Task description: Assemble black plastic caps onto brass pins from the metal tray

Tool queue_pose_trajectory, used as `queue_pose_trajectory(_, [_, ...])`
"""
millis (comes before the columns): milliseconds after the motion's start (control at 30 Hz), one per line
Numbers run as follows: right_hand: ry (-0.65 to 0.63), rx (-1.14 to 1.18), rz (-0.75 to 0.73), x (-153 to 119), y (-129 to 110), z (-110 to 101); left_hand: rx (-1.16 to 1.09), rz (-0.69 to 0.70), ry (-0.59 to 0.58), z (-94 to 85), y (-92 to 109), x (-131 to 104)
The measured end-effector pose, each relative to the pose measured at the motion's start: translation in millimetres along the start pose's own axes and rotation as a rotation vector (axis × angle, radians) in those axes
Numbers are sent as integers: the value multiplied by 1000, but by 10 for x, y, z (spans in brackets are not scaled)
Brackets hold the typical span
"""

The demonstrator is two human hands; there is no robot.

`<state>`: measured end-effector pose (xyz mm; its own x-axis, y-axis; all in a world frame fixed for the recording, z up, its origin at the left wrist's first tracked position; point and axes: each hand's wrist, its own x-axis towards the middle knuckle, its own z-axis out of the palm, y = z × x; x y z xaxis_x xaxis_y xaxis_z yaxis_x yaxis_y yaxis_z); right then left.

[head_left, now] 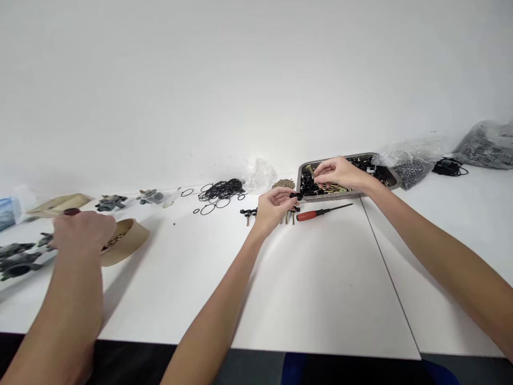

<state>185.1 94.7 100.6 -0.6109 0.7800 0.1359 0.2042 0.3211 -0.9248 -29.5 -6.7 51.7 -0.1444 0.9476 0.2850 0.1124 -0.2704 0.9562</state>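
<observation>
Outstretched, the left hand (276, 207) pinches a black part (297, 196), the right hand (337, 171) a brass bolt (310, 170), long axis slanting far left.

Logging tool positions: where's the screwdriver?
Head view, right of centre: the screwdriver lies on the white table, just in front of the metal tray, right of the wearer's left hand.
</observation>
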Motion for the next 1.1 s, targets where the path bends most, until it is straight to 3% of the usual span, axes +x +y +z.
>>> queue_pose_trajectory(200, [-27,221,-31,-5,-36,236,-10,-44,-44,19,12,-11])
queue_pose_trajectory(367, [-108,240,-29,11,61,415,-33,-69,-38,28,18,-12])
queue_pose_trajectory(500, [-70,130,6,5,43,387,-50,-76,-14,17,8,3])
queue_pose_trajectory(833, [-109,-260,-127,25,5,319,24,-23,-52,-11,-54,23])
queue_pose_trajectory(1100, [-123,-92,-156,15,-2,386,183,74,-21,-119,-217,91])
